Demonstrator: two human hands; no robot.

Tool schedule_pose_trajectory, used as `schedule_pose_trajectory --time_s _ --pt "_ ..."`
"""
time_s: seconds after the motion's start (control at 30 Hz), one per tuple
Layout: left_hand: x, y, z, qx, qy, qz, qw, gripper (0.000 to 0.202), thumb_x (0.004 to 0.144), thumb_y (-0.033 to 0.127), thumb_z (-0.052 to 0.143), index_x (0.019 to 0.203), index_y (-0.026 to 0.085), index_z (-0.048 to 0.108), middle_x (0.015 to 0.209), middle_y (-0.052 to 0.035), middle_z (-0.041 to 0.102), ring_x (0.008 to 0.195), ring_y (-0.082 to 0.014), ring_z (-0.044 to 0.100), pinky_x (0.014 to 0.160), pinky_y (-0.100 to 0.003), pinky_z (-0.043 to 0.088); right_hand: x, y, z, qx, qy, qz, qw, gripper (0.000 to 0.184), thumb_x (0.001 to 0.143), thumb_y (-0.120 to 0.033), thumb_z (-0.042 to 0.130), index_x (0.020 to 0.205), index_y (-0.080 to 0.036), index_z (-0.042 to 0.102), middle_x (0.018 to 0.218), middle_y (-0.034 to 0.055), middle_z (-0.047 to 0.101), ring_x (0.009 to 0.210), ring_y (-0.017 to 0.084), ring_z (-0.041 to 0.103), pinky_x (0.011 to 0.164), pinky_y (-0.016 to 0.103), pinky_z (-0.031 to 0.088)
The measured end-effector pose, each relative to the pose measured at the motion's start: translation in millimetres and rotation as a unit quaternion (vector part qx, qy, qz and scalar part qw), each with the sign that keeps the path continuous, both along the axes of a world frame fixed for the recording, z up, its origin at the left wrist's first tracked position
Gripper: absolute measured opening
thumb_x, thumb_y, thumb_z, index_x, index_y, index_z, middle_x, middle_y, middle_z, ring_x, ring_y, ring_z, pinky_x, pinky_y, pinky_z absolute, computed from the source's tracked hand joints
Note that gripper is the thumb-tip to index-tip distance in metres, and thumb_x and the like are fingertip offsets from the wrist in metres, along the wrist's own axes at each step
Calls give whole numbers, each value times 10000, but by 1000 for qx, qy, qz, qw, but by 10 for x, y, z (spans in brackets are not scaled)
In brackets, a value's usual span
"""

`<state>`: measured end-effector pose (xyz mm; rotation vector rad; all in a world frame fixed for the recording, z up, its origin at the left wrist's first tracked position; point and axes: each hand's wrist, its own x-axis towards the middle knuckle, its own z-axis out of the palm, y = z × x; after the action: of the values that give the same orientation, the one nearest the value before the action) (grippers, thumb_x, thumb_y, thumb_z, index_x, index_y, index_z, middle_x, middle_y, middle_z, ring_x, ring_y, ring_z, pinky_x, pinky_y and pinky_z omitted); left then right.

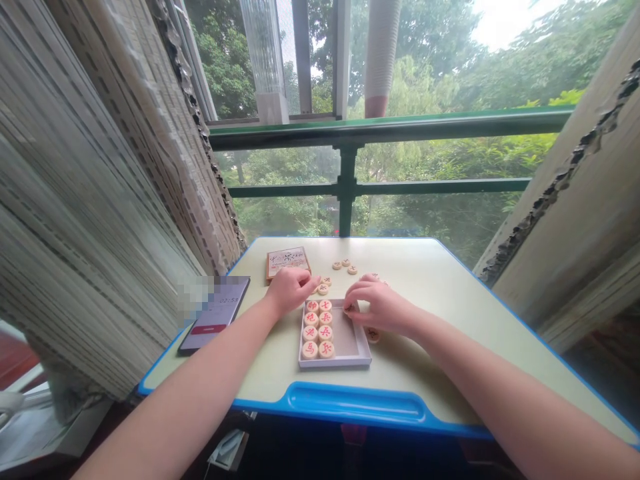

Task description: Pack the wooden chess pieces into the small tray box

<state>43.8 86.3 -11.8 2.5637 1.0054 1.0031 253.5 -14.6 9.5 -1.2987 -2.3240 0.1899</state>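
Note:
A shallow white box (pixel 336 362) lies on the table, its left half filled with two columns of round xiangqi pieces (pixel 325 333) marked in red. My right hand (pixel 376 303) reaches over the box's right side, fingers pinched on a xiangqi piece (pixel 349 309) at the far end of the bare half. Beyond the box's far left corner is my left hand (pixel 291 291), its fingers curled together; what they hold, if anything, is hidden. Loose pieces (pixel 323 289) lie right by its fingertips. Another piece (pixel 373 335) rests beside the box, below my right hand.
Several loose pieces (pixel 345 265) lie farther back. A box lid (pixel 287 261) with printed characters sits behind my left hand. A phone (pixel 215 317) lies at the table's left edge. The table (pixel 425 387) has a blue rim and a front groove; curtains hang on both sides.

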Motion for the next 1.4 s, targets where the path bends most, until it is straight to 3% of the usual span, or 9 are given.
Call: schedule_pose_trajectory --time_s 0.3,0.67,0.87,1.17,1.4 --pt "6 -7 3 8 8 10 1000 429 798 400 457 443 167 397 442 22 437 478 -90 385 532 -240 308 -66 -51 17 23 -51 -35 998 119 720 -196 625 748 -240 731 848 60 639 810 199 501 745 325 427" --pt "7 -1 -3 17 12 16 1000 390 768 315 461 446 171 293 430 33 364 468 -84 334 521 -240 279 -74 -69 72 -21 -90 -48 994 157 714 -144 560 771 -206 693 832 49 620 799 180 507 722 291 404" --pt "5 4 -7 18 11 16 1000 382 758 294 459 445 171 279 427 35 343 466 -82 324 517 -239 268 -86 -79 59 -32 -93 -79 992 140 755 -241 556 848 -202 652 854 53 611 809 180 527 683 271 396" --pt "2 5 -8 16 16 14 1000 380 761 300 459 445 171 293 434 33 360 471 -83 333 520 -239 271 -101 -79 61 -39 -101 -89 990 146 722 -190 536 798 -209 659 865 41 612 815 172 541 679 257 402" --pt "-1 5 -7 15 21 18 1000 384 761 310 461 443 173 292 433 30 364 475 -87 340 518 -240 272 -79 -78 53 -4 -77 -106 991 136 771 -229 525 844 -207 638 863 35 630 825 171 552 683 264 398"
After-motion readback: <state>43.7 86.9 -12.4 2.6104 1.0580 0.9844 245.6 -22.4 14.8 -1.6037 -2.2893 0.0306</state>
